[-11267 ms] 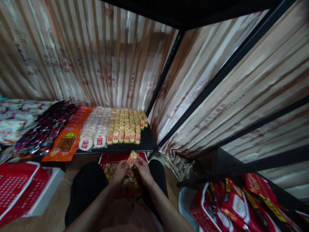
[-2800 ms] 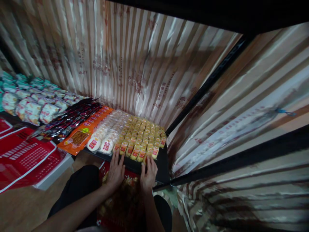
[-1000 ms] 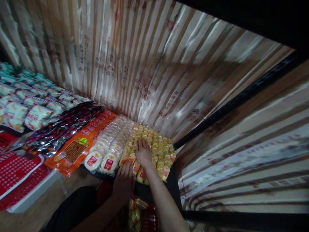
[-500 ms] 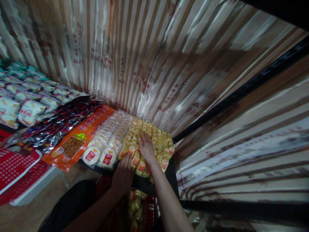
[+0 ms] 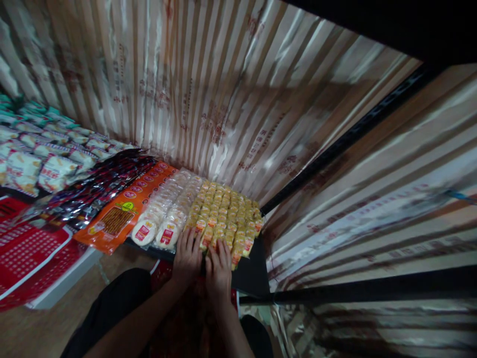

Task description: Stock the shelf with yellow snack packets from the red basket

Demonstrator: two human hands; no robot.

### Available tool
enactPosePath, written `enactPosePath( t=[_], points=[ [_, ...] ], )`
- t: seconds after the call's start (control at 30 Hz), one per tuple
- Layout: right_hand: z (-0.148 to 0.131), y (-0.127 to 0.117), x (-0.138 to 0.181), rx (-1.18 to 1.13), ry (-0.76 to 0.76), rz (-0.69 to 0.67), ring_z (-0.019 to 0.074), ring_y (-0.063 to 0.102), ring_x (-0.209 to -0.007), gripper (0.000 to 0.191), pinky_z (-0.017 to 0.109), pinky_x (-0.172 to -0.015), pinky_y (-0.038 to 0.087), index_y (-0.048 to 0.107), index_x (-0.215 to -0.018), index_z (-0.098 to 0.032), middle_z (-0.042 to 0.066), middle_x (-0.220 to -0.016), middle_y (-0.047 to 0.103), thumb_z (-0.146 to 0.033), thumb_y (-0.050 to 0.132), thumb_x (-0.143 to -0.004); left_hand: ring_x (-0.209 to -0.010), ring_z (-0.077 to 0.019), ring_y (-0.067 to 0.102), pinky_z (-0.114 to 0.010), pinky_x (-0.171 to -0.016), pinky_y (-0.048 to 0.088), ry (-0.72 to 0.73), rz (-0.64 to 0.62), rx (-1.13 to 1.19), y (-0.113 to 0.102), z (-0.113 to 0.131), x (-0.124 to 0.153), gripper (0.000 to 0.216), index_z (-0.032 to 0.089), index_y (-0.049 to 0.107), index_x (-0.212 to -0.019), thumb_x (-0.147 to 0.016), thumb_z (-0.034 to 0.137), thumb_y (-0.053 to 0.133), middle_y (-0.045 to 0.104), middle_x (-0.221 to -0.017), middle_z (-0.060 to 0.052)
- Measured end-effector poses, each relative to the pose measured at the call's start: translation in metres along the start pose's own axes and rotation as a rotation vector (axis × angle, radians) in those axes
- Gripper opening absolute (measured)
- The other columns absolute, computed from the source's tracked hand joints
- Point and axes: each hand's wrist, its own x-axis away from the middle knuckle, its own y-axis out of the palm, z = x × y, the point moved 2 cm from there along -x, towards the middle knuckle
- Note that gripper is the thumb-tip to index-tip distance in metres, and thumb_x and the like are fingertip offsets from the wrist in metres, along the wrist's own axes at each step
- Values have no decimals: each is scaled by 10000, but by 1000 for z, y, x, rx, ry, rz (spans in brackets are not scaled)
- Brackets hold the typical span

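Observation:
Rows of small yellow snack packets with red labels [image 5: 227, 216] fill the right end of a low black shelf [image 5: 250, 274]. My left hand [image 5: 187, 256] lies flat at the shelf's front edge, its fingers stretched out against the nearest packets. Beside it my right hand [image 5: 218, 266] also lies flat, fingertips touching the front row of yellow packets. Neither hand holds anything. A red basket [image 5: 160, 268] sits below my hands between my knees, mostly hidden by my arms.
Left of the yellow packets lie round white packets [image 5: 164, 211], orange packets [image 5: 119, 214], dark red packets [image 5: 97, 186] and white-green bags [image 5: 40, 154]. A red basket [image 5: 26, 253] stands on the floor at left. Striped curtain [image 5: 208, 99] backs the shelf; a black post [image 5: 335, 149] stands at right.
My right hand has drawn back from the middle of the yellow packets to the front row beside my left hand. The view has tilted slightly.

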Motion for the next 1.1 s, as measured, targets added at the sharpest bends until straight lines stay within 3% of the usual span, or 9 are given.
enactPosePath(
  t=[0.3, 0.57, 0.93, 1.1],
  points=[
    [-7, 9, 14, 15, -78, 0, 270, 319, -1333, 349, 498, -990, 413, 574, -1191, -117, 164, -1327, 502, -149, 368, -911, -1372, -339, 188, -478, -1067, 338, 79, -14, -44, 5, 1, -3, 466, 10, 470, -1275, -864, 223, 415, 403, -1395, -216],
    [-3, 4, 15, 114, -31, 4, 261, 444, -1197, 359, 470, -946, 442, 607, -1177, -182, 130, -1321, 514, -140, 387, -897, -1364, -322, 247, -461, -1088, 299, 1, -27, 29, 3, 0, -3, 486, 38, 465, -1291, -860, 264, 462, 355, -1420, -232],
    [9, 15, 25, 19, -22, 45, 239, 336, -1307, 407, 469, -987, 429, 542, -1248, -163, 128, -1378, 454, -105, 353, -892, -1323, -326, 332, -461, -1040, 357, -17, -29, 6, 2, 2, -12, 507, 182, 462, -1329, -835, 254, 554, 406, -1405, -176],
    [12, 20, 27, 17, -35, 78, 244, 337, -1312, 450, 472, -973, 441, 534, -1256, -174, 126, -1394, 434, -70, 333, -867, -1336, -327, 309, -498, -1055, 324, 32, -61, 28, 4, 7, -27, 492, 325, 483, -1301, -822, 265, 576, 407, -1420, -100]
  ],
)
